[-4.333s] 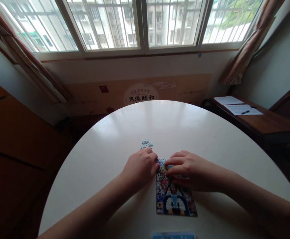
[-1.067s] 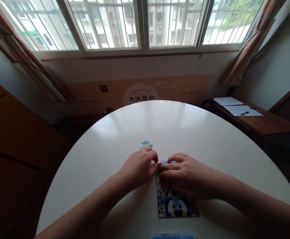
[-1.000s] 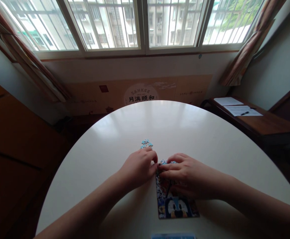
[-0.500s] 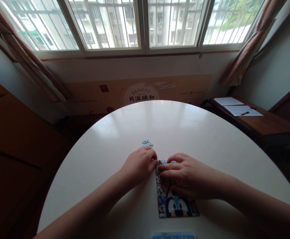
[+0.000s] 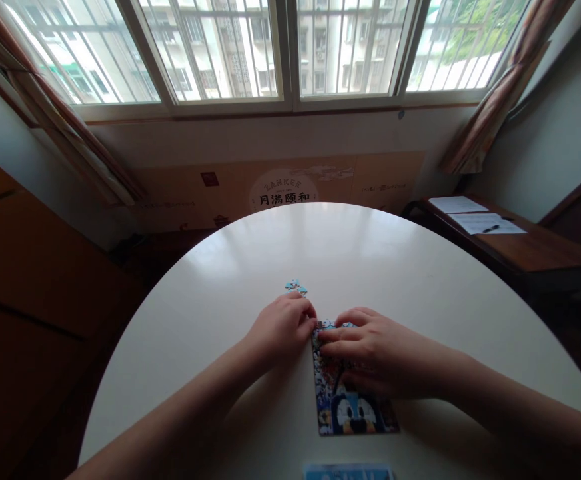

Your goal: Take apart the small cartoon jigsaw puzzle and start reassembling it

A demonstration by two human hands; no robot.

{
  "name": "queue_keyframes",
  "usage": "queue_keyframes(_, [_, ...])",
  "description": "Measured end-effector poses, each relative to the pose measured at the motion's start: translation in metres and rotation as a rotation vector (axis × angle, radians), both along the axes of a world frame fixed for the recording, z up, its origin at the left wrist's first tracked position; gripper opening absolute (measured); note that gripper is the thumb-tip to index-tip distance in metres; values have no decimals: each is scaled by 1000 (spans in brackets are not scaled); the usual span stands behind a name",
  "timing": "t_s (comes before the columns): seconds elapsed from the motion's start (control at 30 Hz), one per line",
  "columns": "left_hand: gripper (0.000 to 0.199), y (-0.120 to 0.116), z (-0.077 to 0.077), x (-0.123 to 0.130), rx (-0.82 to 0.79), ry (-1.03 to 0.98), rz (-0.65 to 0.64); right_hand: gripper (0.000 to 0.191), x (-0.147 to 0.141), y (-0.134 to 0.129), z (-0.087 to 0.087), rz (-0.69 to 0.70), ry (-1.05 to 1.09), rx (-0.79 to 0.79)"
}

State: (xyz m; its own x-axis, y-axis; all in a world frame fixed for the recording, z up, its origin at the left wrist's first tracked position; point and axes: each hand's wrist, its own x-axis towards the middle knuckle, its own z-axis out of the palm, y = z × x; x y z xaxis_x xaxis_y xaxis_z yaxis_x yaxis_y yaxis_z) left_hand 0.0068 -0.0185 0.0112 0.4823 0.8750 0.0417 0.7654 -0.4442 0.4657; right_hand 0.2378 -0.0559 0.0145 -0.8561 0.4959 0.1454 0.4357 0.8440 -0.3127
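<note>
At the bottom edge of the frame, right of centre, a blue print (image 5: 348, 472) lies partly cut off. Just above it, apart from it, the puzzle (image 5: 356, 419) lies flat on the surface (image 5: 210, 280). It looks thin and light, each part stiff but the joints likely to bend or come undone, so it should suit sliding, or lifting with a palm beneath, better than a tug at one corner; the printed face may be a little slippery. The right hand (image 5: 370, 347) lies over its upper part, fingers loosely spread on it and grasping nothing. The left hand (image 5: 286, 325) is at its upper-left corner, thumb and forefinger drawn together; whether anything is pinched between the tips is too small and dark to tell. Beyond that hand, near the middle of the frame, a few pieces (image 5: 295, 285) sit in a small cluster; they look light and firm, best taken by their edges
</note>
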Motion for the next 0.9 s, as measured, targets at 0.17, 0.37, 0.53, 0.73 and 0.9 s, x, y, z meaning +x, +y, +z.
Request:
queue_keyframes(0.17, [12,-1,-3,1,2,-24,-35,37,0,0,0,3,6,-3])
queue_keyframes(0.37, [10,-1,-4,3,7,-35,-9,37,-1,0,-2,-3,10,-6])
queue_keyframes(0.53, [12,-1,-5,5,6,-23,11,38,-1,-1,-2,-7,18,-5])
queue_keyframes(0.73, [11,1,-4,3,-27,-37,-8,38,-2,-1,-1,-11,16,-9])
queue_keyframes(0.9, [10,2,2,2,-71,-39,-20,37,-1,-1,-1,-11,3,-9])
